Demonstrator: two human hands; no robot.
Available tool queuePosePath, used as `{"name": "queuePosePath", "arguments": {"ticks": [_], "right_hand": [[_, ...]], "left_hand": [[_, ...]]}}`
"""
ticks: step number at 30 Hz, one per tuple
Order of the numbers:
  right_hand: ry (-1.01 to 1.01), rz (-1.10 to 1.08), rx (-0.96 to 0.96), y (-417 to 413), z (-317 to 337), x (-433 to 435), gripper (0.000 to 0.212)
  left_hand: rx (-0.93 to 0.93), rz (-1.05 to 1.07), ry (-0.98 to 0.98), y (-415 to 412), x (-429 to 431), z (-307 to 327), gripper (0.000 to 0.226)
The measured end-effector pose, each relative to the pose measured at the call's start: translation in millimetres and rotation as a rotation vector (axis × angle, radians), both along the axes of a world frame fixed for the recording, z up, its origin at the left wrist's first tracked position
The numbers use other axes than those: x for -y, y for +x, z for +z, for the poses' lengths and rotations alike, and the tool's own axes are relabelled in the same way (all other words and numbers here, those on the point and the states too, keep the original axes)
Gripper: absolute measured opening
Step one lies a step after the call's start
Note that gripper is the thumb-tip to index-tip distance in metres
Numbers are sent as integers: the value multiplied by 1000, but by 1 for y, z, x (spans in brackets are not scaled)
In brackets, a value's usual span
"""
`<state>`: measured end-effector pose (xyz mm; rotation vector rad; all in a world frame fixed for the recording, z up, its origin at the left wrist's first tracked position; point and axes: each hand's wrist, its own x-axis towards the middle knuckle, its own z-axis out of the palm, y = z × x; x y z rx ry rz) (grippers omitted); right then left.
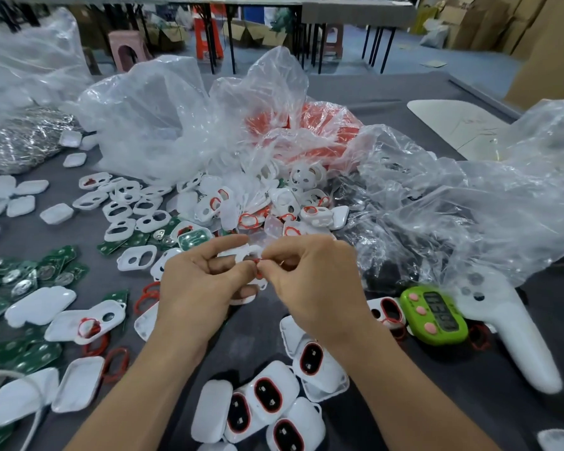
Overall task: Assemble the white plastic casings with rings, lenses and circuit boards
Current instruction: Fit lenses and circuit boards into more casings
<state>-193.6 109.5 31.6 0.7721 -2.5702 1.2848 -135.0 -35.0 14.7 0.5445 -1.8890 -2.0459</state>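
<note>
1. The white casing (243, 252) sits between my fingertips, which cover most of it. Only its top edge and a lower corner show.
2. A red ring (258, 266) peeks out where my thumbs meet; how far it is seated, I cannot tell.
3. My left hand (199, 284) curls round the casing, and my right hand (310, 281) pinches the ring.
4. Finished casings (274, 395) lie under my wrists, with circuit boards (17, 320) to the left and a green timer (437, 315) to the right.

Both bare forearms are extended forward and angled inward. The left hand (202, 281) and right hand (310, 278) are brought together, fingers curled, fingertips pinched.
</note>
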Motion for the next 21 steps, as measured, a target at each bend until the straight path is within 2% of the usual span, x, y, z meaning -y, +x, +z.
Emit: {"name": "queuePosePath", "arguments": {"ticks": [3, 10, 17, 21], "right_hand": [[28, 142, 81, -1, 1, -4, 23], [-141, 54, 78, -10, 2, -12, 31], [-15, 74, -34, -10, 5, -15, 29], [5, 118, -70, -8, 5, -12, 30]], "left_hand": [[-7, 19, 13, -1, 2, 0, 31], [-25, -88, 26, -1, 1, 0, 29], [-30, -145, 101, -2, 1, 1, 36], [-26, -137, 93, -1, 0, 2, 31]]}}
